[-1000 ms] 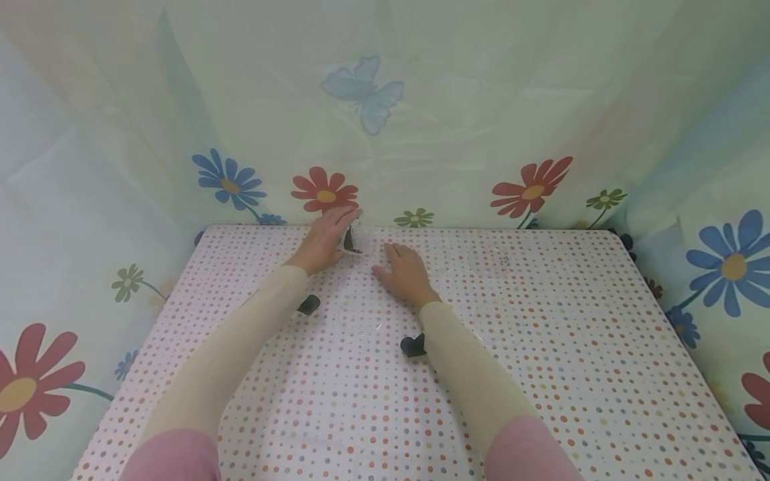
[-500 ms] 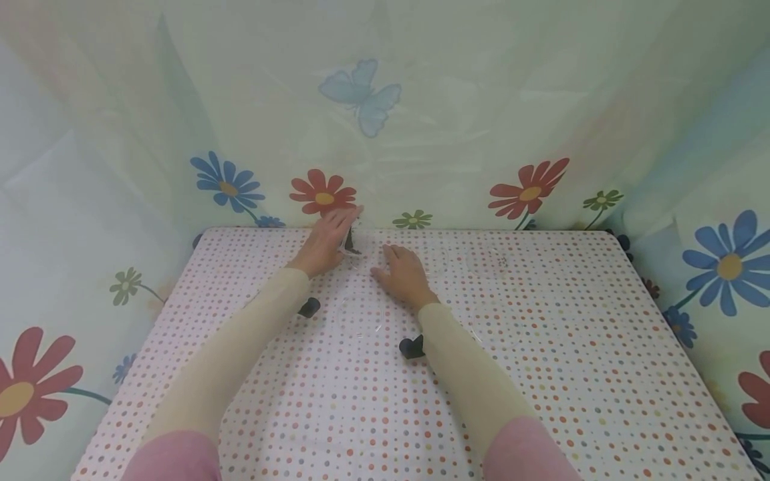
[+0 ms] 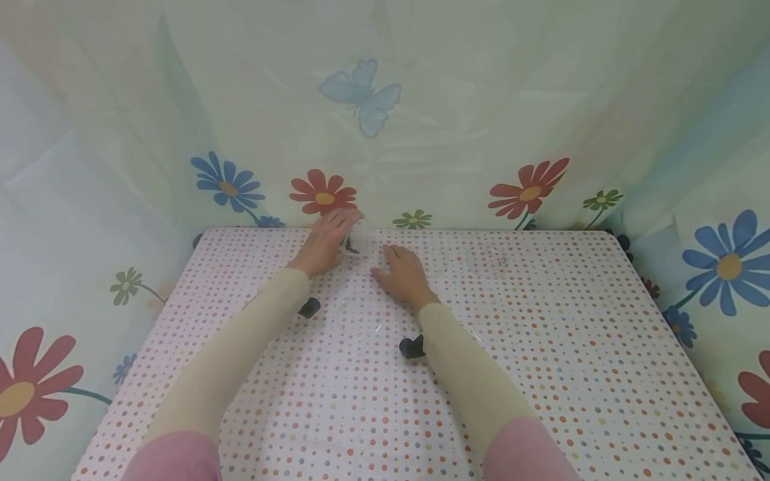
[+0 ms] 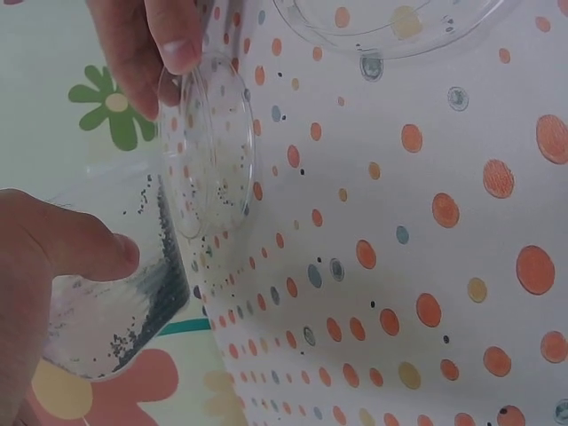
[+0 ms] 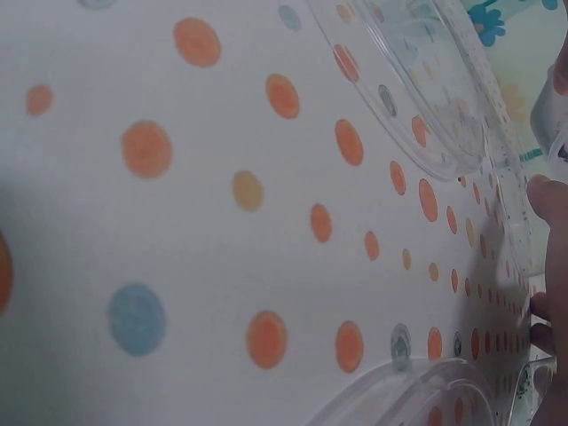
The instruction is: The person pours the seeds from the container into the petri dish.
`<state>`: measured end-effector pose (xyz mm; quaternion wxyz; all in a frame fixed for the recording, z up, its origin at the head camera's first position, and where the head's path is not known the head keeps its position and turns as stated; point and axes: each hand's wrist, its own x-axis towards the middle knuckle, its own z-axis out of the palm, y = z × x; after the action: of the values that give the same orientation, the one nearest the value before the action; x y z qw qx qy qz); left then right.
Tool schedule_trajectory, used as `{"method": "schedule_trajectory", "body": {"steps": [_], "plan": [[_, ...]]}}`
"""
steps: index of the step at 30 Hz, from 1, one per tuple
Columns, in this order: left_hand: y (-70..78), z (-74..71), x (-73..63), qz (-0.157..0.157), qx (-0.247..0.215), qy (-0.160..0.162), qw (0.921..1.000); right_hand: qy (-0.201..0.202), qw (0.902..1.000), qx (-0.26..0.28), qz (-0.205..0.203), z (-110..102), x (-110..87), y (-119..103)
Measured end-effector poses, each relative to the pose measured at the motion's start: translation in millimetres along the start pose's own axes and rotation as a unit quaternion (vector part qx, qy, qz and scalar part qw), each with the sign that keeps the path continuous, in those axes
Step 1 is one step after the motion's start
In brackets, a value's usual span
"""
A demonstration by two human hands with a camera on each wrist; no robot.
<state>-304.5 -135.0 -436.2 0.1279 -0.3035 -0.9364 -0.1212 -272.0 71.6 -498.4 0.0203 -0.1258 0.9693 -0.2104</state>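
Dark grains (image 4: 169, 271) in the held container show as a smaller patch in the head view than half a second ago; left hand (image 3: 327, 242) dipped slightly at the fingertips, right hand (image 3: 409, 277) about unchanged. Landmark = middle dish (image 4: 232, 155), clear, round, on the spotted table cover (image 3: 385, 414) between the two hands.

Left hand: clamped on the clear container (image 4: 93, 315), thumb on its side. Container tilted, left of the middle dish and right by its rim; contact with the rim, can't tell. Grains banked along the container edge nearest the dish, more stuck on its side. Specks in the middle dish, a few on the cover around it.

Right hand: right of the middle dish, low over the cover, thumb and fingers apart, fingertips at the rim; touching or just beside, can't tell.

Others, all clear: near dish (image 3: 359, 317) on the person's side of the middle dish; right dish (image 3: 440, 257) to its right, partly behind the right hand; speckled dish (image 3: 475, 260) further right, dark specks inside. Flowered backdrop (image 3: 439, 167) beyond the middle dish. Beige sleeves (image 3: 259, 324) reach toward it from the person's side, a dark piece (image 3: 309, 307) beside the left one.
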Motion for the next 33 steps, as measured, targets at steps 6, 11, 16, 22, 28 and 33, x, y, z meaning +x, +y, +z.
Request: {"method": "schedule_trajectory", "body": {"steps": [6,11,16,22,28,33], "plan": [[-0.5,0.3,-0.7,0.02,0.02,0.002,0.9996,-0.002,1.0,-0.001,0.0,0.6,0.4,0.4],[-0.7,0.7,-0.6,0.03,0.016,0.01,0.9994,-0.003,1.0,-0.003,-0.002,0.6,0.1,0.7],[-0.5,0.3,-0.6,0.033,0.004,0.01,0.9994,0.004,1.0,-0.006,-0.007,0.1,-0.4,0.6],[0.1,0.5,-0.5,0.033,0.0,0.003,0.9995,0.008,0.9999,-0.009,-0.009,-0.2,-1.0,0.3],[1.1,1.5,-0.5,0.025,0.007,0.0,0.9997,0.009,0.9998,-0.011,-0.012,0.7,0.3,1.3],[2.7,1.1,-0.5,0.011,0.001,0.001,0.9999,0.001,0.9998,-0.015,-0.01,1.6,1.8,1.9]]}}
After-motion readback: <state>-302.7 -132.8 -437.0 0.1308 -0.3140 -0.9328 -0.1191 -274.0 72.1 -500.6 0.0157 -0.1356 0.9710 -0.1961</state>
